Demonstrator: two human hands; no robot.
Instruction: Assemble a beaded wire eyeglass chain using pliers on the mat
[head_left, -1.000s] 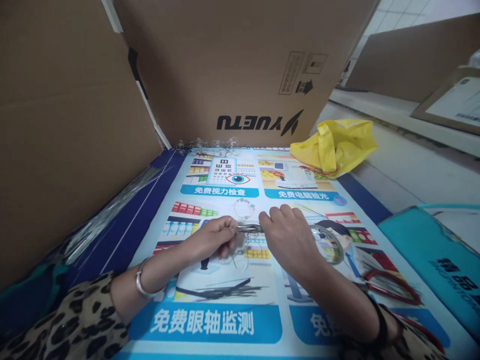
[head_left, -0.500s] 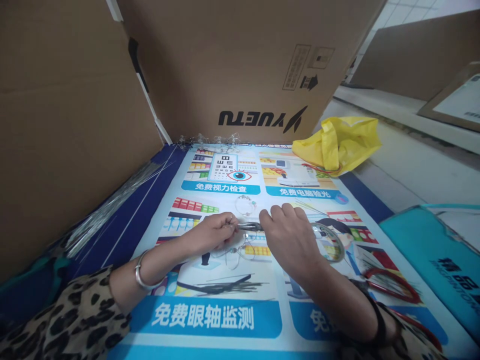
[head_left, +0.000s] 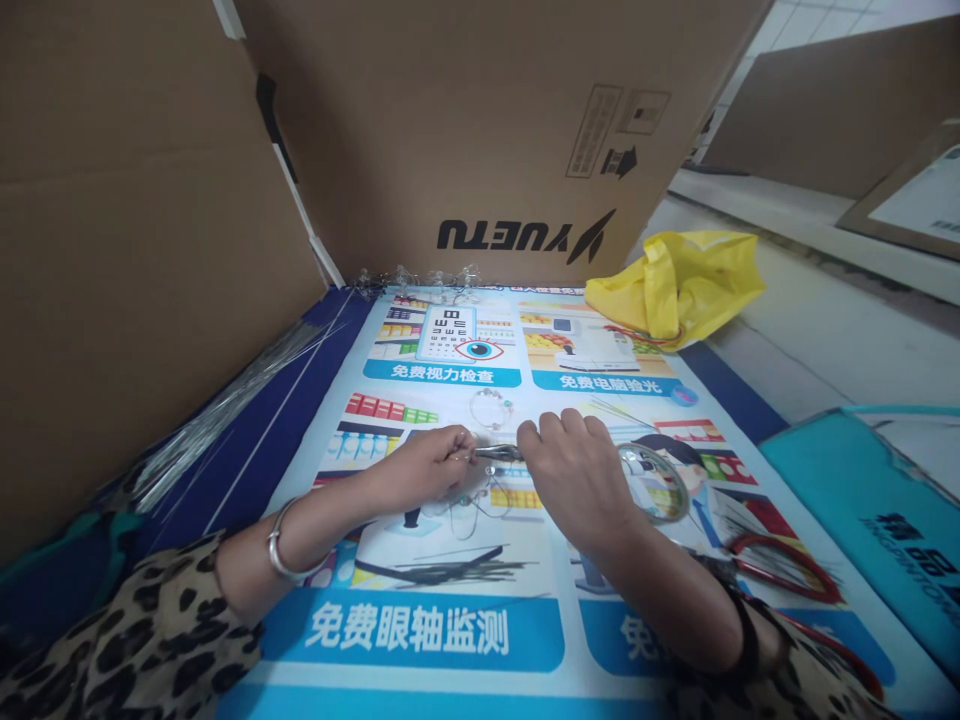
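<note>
My right hand (head_left: pixel 577 480) is closed round a pair of metal pliers (head_left: pixel 499 453), most of whose handles are hidden in the palm. The jaws point left and meet the fingertips of my left hand (head_left: pixel 431 463). That hand is closed in a pinch on a thin beaded wire (head_left: pixel 463 515), whose fine loops show just below the fingers. Exactly where the jaws grip is hidden. Just beyond the pliers lies a round beaded bracelet (head_left: pixel 491 410). A bundle of short dark wires (head_left: pixel 457 570) rests nearer to me, below the hands.
A round clear dish (head_left: pixel 679 495) sits right of my right hand, near red-handled scissors or cutters (head_left: pixel 787 570). Long wires (head_left: pixel 210 430) lie at left. Wire pieces (head_left: pixel 420 283) line the cardboard box (head_left: pixel 480 130). A yellow bag (head_left: pixel 682 285) and teal pouch (head_left: pixel 862 520) are at right.
Both hands keep their hold and have hardly moved. The right wrist and the pliers show only a very slight shift.
</note>
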